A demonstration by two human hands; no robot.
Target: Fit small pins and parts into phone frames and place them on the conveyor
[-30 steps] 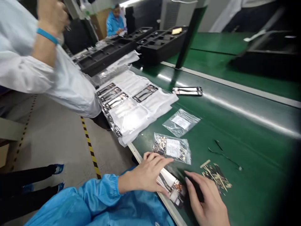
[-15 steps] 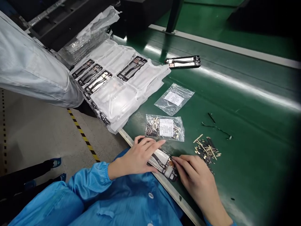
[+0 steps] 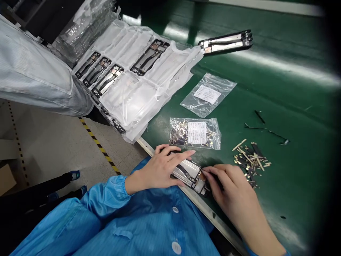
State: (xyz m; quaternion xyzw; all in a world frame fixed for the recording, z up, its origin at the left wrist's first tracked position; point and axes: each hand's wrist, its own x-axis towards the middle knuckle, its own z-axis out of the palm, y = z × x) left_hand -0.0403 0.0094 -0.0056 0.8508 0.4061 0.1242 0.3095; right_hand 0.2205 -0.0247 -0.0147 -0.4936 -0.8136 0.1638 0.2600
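The left hand [image 3: 160, 169] has its grip closed around a long circuit board [image 3: 188, 174], with the fingers over the top and the thumb tucked along the near side. The board lies at the near edge of the green worktop [image 3: 293, 92], slanting away from the pale edge strip [image 3: 210, 213] towards the right. The right hand [image 3: 229, 183] comes in from the lower right, its fingertips [image 3: 206, 171] bunched together at the board's right end, over a copper-coloured patch; whether they pinch anything there, I cannot tell. Just beyond the left hand sits a clear labelled bag of small gold-and-black parts [image 3: 181, 132], with a second labelled clear bag [image 3: 207, 96] farther up the worktop. To the right of the right hand lies a loose pile of similar parts [image 3: 250, 160], and beyond it are a few thin black strips [image 3: 266, 128]. At the upper left, a white plastic sheet with pockets [image 3: 133, 96] overhangs the worktop's near edge, holding four boards, and a pair of long boards [image 3: 226, 42] rests past its corner. A stack of clear trays [image 3: 82, 32] rises behind it. A co-worker's white sleeve [image 3: 34, 67] crosses the left of the view, above the floor with its yellow-and-black tape [image 3: 99, 144]. The person's blue smock [image 3: 133, 220] fills the bottom.
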